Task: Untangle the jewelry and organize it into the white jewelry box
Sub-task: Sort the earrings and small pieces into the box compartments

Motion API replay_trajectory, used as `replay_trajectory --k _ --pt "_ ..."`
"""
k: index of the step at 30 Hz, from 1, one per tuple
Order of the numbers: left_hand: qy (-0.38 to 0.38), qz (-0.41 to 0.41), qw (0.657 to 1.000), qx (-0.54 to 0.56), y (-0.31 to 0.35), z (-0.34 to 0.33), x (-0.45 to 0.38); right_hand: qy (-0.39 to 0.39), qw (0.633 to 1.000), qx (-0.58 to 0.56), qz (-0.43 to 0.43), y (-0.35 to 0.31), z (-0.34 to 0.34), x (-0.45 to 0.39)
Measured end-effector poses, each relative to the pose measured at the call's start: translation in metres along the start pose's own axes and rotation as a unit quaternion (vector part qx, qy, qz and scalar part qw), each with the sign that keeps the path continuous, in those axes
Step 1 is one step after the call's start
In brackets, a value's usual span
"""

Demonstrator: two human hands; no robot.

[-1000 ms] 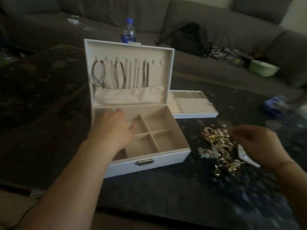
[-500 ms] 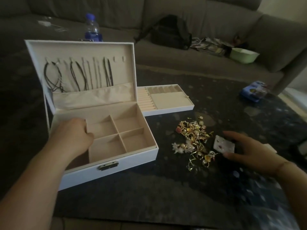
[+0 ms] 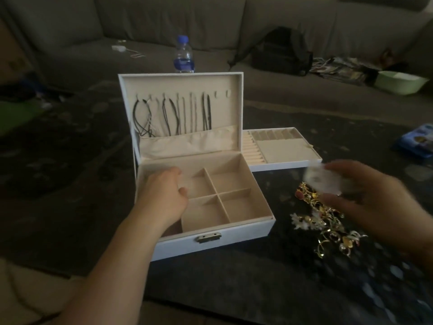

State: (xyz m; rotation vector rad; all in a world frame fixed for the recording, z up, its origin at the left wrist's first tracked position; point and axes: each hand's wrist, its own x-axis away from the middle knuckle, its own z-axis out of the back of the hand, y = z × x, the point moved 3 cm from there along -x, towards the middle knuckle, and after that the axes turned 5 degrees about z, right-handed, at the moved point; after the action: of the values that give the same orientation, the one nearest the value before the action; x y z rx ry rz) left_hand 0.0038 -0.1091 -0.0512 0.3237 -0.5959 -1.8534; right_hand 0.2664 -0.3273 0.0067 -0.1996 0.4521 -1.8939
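**A:** Where's the left hand right now?

**B:** My left hand is down inside the white jewelry box, over the long left compartment, fingers loosely curled and gripping nothing. It sat at that same spot half a second ago.

**A:** And the right?

**B:** That's the change. My right hand was flat on the dark table beside a small white card; now it's up in the air with the card pinched between thumb and fingers (too blurred to read what's on it).

**A:** The tangle?

**B:** The jewelry pile lies on the table just right of the box, gold pieces knotted together, directly under the raised card. It hasn't shifted.

**A:** The lid?

**B:** Upright, necklaces hanging from its hooks, and the removable tray rests behind the box on the right.
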Motion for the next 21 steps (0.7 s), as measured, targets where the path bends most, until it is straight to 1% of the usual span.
replay_trajectory --k 2,4,6,8,10,14,15,16,17,19,20,21 --pt "0.017 -0.023 0.999 0.043 0.002 0.003 -0.002 -0.048 0.994 -0.026 0.096 -0.063 -0.017 -0.018" --pt "0.012 -0.039 0.995 0.091 0.004 0.006 -0.008 -0.103 0.978 0.004 0.180 -0.106 -0.039 -0.038" --pt "-0.009 -0.043 0.992 0.117 0.006 0.007 -0.013 -0.139 0.957 0.039 0.251 -0.130 -0.063 -0.059" --pt "-0.036 -0.040 0.991 0.123 0.005 0.006 -0.016 -0.204 0.939 0.056 0.272 -0.142 -0.084 -0.076" --pt "-0.073 -0.037 0.989 0.120 0.003 0.004 -0.018 -0.261 0.926 0.065 0.265 -0.147 -0.097 -0.087" --pt "-0.123 -0.048 0.986 0.105 0.006 0.000 -0.018 -0.297 0.915 0.075 0.264 -0.147 -0.110 -0.092" --pt "-0.132 -0.047 0.984 0.107 0.007 -0.001 -0.017 -0.298 0.914 0.077 0.264 -0.146 -0.112 -0.091" --pt "-0.143 -0.044 0.983 0.108 0.007 -0.002 -0.017 -0.283 0.921 0.066 0.259 -0.144 -0.111 -0.091" --pt "-0.155 -0.045 0.981 0.104 0.008 -0.002 -0.017 -0.248 0.937 0.042 0.241 -0.141 -0.108 -0.092" --pt "-0.178 -0.054 0.979 0.086 0.011 -0.004 -0.017 -0.144 0.972 -0.010 0.183 -0.132 -0.096 -0.097" --pt "-0.188 -0.058 0.977 0.077 0.014 -0.006 -0.015 -0.109 0.981 -0.016 0.157 -0.127 -0.092 -0.098" --pt "-0.197 -0.061 0.976 0.068 0.017 -0.007 -0.013 -0.099 0.985 0.001 0.142 -0.126 -0.090 -0.097"
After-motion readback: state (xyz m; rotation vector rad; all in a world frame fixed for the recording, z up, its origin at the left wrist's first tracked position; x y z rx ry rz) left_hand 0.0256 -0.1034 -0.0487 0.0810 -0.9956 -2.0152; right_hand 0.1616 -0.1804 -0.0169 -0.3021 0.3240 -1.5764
